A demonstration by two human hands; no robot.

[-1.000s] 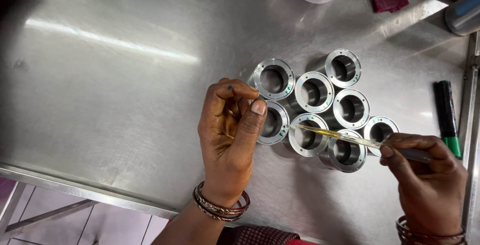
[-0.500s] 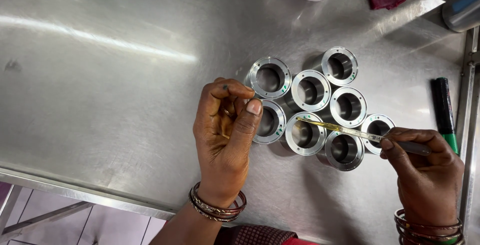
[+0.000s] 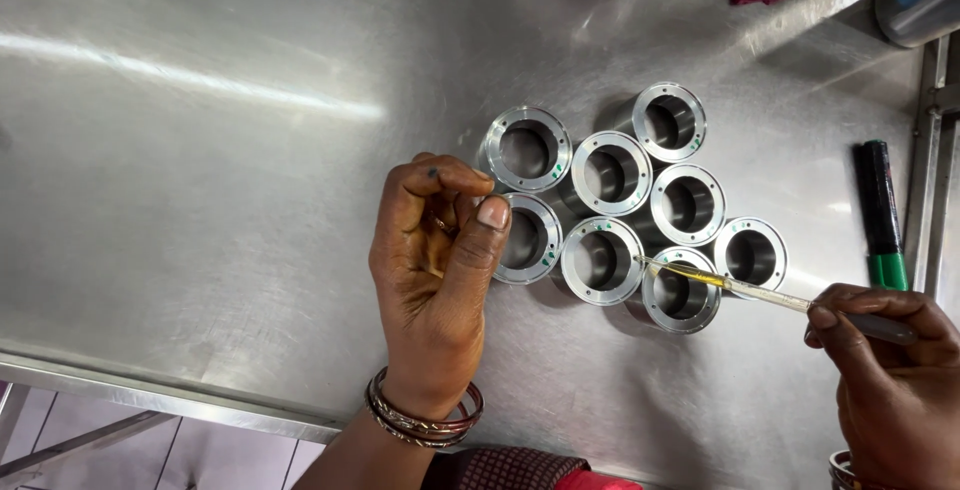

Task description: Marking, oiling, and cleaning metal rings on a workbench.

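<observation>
I see seven shiny metal rings (image 3: 610,205) standing upright, clustered and touching on the table; a thin yellow-tipped tool (image 3: 725,283) lies slanted across the nearest ring (image 3: 681,292).

The left hand (image 3: 435,270) rests near the tabletop's front edge, fingers curled inward, thumb raised against the forefinger, bangles at the wrist. The right hand (image 3: 895,380), at the front right corner, pinches with fingertips closed.

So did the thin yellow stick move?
Yes. The thin yellow stick in the right hand has slid its tip right, from the middle-bottom shiny metal ring to the next ring.
</observation>
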